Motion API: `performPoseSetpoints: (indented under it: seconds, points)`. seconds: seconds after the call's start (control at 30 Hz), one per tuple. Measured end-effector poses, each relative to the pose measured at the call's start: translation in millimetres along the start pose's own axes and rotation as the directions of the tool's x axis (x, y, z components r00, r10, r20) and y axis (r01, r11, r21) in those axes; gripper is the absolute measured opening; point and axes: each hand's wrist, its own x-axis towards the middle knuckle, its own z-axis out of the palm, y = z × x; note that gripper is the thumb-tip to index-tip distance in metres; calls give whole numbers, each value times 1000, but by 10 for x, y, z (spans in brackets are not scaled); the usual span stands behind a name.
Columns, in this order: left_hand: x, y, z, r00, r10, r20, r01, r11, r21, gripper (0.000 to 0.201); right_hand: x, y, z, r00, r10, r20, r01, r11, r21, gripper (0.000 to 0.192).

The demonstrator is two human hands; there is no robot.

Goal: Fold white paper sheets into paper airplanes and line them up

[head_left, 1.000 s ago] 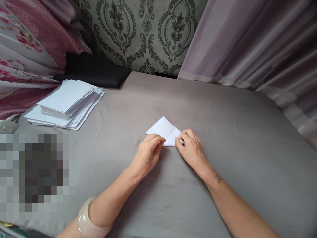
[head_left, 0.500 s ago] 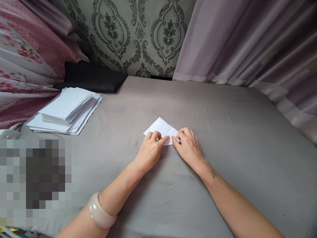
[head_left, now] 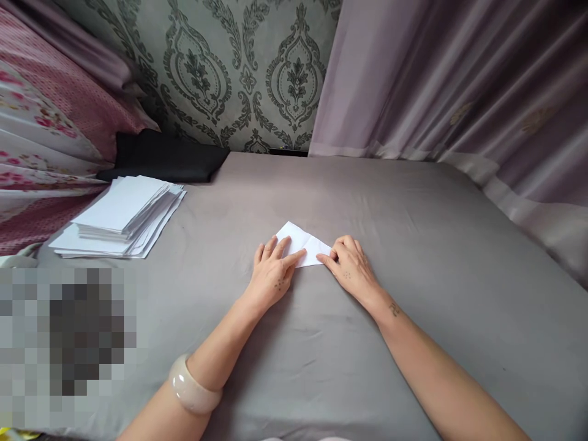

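A small folded sheet of white paper (head_left: 309,246) lies on the grey cloth surface between my hands, with a crease running across it. My left hand (head_left: 272,269) rests on its left part, fingers spread and pressing it down. At the right corner, my right hand (head_left: 350,263) pinches the paper between thumb and fingers. Part of the paper's left side is hidden under my left fingers. A pale bangle (head_left: 193,386) circles my left forearm.
A stack of white paper (head_left: 122,211) sits at the left on the grey cloth (head_left: 367,367). Behind it lies a folded black cloth (head_left: 169,158). Patterned wallpaper (head_left: 248,79) and a mauve curtain (head_left: 390,79) border the far side. A blurred patch covers the lower left.
My left fingers have spread out and shifted left over the paper. My right hand now pinches the right corner, and the paper's outline looks slightly turned. The view has tilted slightly.
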Motion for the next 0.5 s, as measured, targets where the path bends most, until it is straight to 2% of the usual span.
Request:
performPoseSetpoints:
  seconds: [0.13, 0.2, 0.3, 0.4, 0.5]
  points:
    - [6, -4, -4, 1000, -5, 18, 4, 1000, 8, 38, -2, 80, -60, 999, -36, 13, 35, 998, 51, 16]
    - [8, -9, 3, 1000, -2, 15, 2, 1000, 12, 37, -30, 26, -81, 995, -93, -28, 93, 996, 13, 8]
    - [10, -14, 12, 1000, 4, 13, -4, 1000, 20, 38, -139, -217, -64, 971, -214, -103, 202, 973, -116, 23]
    - [14, -9, 2, 1000, -5, 21, 5, 1000, 22, 39, -296, -533, 14, 948, -318, -13, 315, 943, -106, 25]
    - [17, 0, -20, 999, -28, 43, 27, 999, 17, 41, -417, -737, 90, 956, -290, 31, 292, 948, -125, 27]
